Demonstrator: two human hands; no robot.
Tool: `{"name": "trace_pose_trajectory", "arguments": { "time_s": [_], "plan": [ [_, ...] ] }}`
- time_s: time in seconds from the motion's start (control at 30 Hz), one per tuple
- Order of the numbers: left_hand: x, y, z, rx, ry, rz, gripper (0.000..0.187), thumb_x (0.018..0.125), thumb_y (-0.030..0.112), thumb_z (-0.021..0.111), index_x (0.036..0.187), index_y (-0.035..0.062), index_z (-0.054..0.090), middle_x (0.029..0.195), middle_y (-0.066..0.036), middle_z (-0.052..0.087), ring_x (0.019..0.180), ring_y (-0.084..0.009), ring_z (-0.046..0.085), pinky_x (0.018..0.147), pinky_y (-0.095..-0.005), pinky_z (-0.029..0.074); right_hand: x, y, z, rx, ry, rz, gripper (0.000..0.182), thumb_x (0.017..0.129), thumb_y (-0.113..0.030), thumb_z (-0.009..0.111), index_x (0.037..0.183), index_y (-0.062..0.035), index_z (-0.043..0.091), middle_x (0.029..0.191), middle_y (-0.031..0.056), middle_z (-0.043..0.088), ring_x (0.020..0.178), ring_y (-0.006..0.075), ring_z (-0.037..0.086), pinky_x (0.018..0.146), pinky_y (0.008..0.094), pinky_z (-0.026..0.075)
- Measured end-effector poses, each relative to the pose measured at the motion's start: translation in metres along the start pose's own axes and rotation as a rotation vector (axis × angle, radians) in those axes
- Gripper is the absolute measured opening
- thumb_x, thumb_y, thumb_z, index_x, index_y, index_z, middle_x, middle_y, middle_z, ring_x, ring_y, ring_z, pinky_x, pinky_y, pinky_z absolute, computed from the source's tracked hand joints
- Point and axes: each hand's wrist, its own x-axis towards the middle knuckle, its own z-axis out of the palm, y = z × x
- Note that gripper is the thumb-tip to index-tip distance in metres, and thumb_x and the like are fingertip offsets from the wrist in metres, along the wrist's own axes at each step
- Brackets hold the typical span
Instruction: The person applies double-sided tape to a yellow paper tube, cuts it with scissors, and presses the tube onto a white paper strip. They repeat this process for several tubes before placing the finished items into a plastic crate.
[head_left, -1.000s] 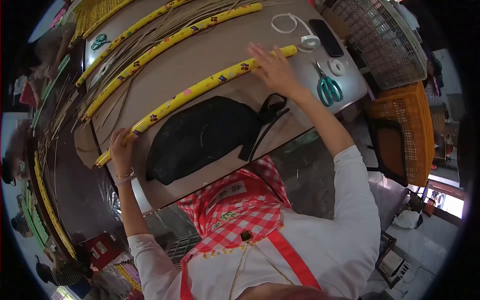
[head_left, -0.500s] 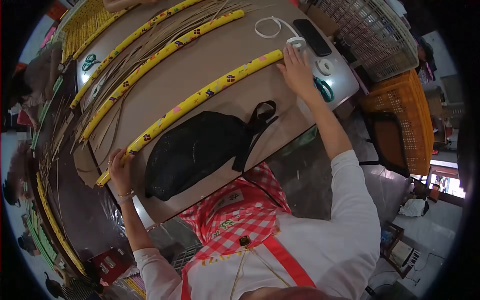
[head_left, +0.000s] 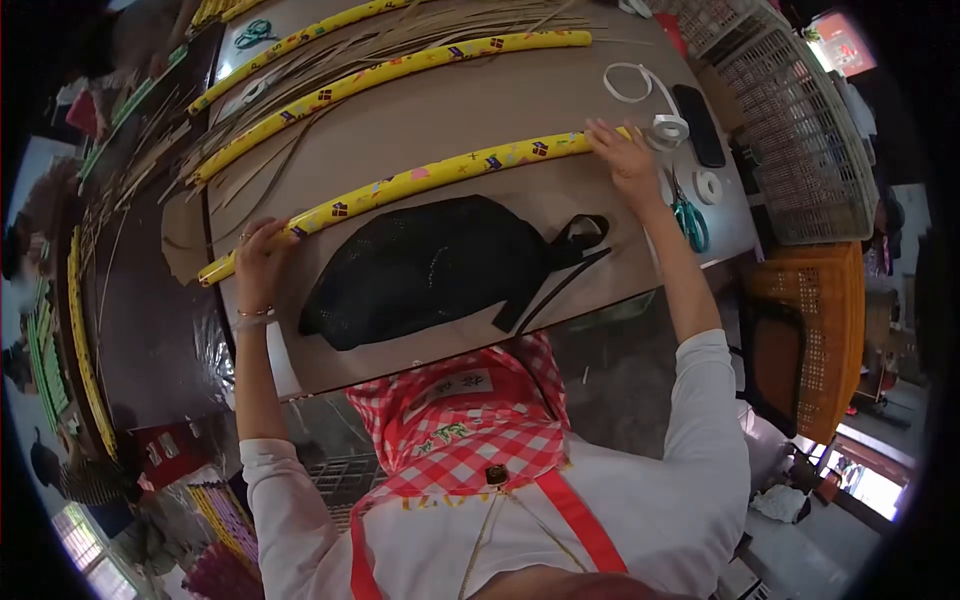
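Observation:
A long yellow patterned tube lies across the brown table. My left hand has its fingers wrapped over the tube near its left end. Near the right end, my right hand rests on the tube with its fingers stretched out. Just in front of the tube lies a black mesh bag with straps. Right of my right hand are a white tape roll with a loose strip, a second roll and teal-handled scissors.
Behind the tube lie another yellow tube and thin brown strips. A black phone is at the right. Beyond the table stand a grey basket and orange crates. Other people are at the left.
The view has turned, so the table and tubes appear rotated clockwise. My left hand is still on the tube; my right hand has opened out flatter over its right end.

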Motion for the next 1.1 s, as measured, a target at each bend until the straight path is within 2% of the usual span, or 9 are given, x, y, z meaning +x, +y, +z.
{"name": "trace_pose_trajectory", "arguments": {
  "time_s": [0.23,0.3,0.5,0.57,0.63,0.73,1.03,1.07,1.1],
  "plan": [
    [0.0,0.001,0.0,-0.051,-0.001,-0.006,0.024,0.07,0.008,0.07,0.093,0.0033,0.065,0.093,-0.008,0.06,0.088,-0.0243,0.058,0.076,-0.0314,0.046,0.052,-0.06,0.014,0.153,-0.066,-0.043,0.039,0.081,-0.019,0.058,0.12,-0.0155,0.054,0.129,0.0013,0.049,0.118,0.0188,0.047,0.102,0.041,0.031],
    [0.0,0.0,0.0,-0.05,0.003,-0.013,0.024,0.07,0.009,0.07,0.093,0.0035,0.065,0.093,-0.008,0.06,0.087,-0.0243,0.058,0.076,-0.0315,0.046,0.058,-0.056,0.028,0.044,-0.153,-0.232,0.038,0.081,-0.024,0.058,0.119,-0.0196,0.055,0.13,0.0006,0.048,0.117,0.02,0.047,0.101,0.0399,0.032],
    [-0.001,-0.005,0.001,-0.067,0.007,-0.005,0.024,0.069,0.01,0.071,0.092,0.0044,0.066,0.093,-0.008,0.06,0.088,-0.0245,0.058,0.077,-0.0321,0.045,0.049,-0.052,0.039,0.198,-0.073,-0.437,0.031,0.076,-0.018,0.062,0.106,-0.0197,0.059,0.129,0.0002,0.049,0.112,0.0225,0.05,0.096,0.0385,0.037],
    [0.0,-0.006,0.001,-0.061,-0.01,-0.029,0.025,0.069,0.012,0.071,0.092,0.0047,0.066,0.092,-0.008,0.06,0.088,-0.0249,0.058,0.077,-0.0325,0.045,0.046,-0.056,0.041,0.292,0.02,-0.396,0.031,0.073,-0.014,0.065,0.103,-0.0178,0.059,0.128,0.0002,0.05,0.109,0.0227,0.052,0.094,0.0381,0.038],
    [0.0,-0.008,0.002,-0.059,-0.006,-0.021,0.025,0.069,0.013,0.071,0.092,0.0048,0.066,0.092,-0.008,0.06,0.088,-0.025,0.058,0.077,-0.0327,0.045,0.048,-0.057,0.04,0.45,-0.003,-0.024,0.037,0.073,-0.013,0.065,0.108,-0.0197,0.058,0.128,0.0003,0.05,0.11,0.0225,0.052,0.095,0.0378,0.038],
    [0.0,-0.005,0.001,-0.058,-0.005,-0.014,0.025,0.069,0.013,0.071,0.092,0.0048,0.066,0.092,-0.008,0.06,0.088,-0.0252,0.057,0.077,-0.033,0.045,0.061,-0.064,0.03,0.088,-0.082,-0.084,0.045,0.071,-0.013,0.068,0.114,-0.022,0.056,0.127,0.0007,0.051,0.111,0.0221,0.051,0.096,0.0381,0.037],
    [0.001,-0.001,-0.001,-0.086,-0.021,-0.025,0.026,0.069,0.01,0.071,0.094,0.0048,0.066,0.093,-0.008,0.059,0.087,-0.0246,0.058,0.077,-0.0329,0.045,0.051,-0.05,0.034,0.127,0.032,-0.431,0.047,0.072,-0.018,0.067,0.117,-0.0234,0.055,0.129,0.0013,0.049,0.113,0.0202,0.05,0.095,0.0374,0.037],
    [0.001,-0.001,-0.001,-0.079,-0.018,-0.016,0.026,0.069,0.01,0.071,0.094,0.0047,0.066,0.093,-0.008,0.059,0.087,-0.0246,0.058,0.077,-0.0328,0.045,0.051,-0.054,0.033,0.127,0.031,-0.431,0.047,0.072,-0.018,0.067,0.117,-0.0234,0.055,0.129,0.0013,0.049,0.113,0.0202,0.05,0.095,0.0374,0.037],
    [0.001,-0.002,-0.001,-0.08,-0.017,-0.018,0.026,0.069,0.01,0.071,0.094,0.0047,0.066,0.093,-0.008,0.059,0.087,-0.0246,0.058,0.077,-0.0328,0.045,0.054,-0.062,0.031,0.131,0.061,-0.254,0.044,0.072,-0.018,0.067,0.115,-0.0232,0.057,0.13,0.0012,0.048,0.114,0.0194,0.049,0.095,0.0367,0.037]
  ]
}}
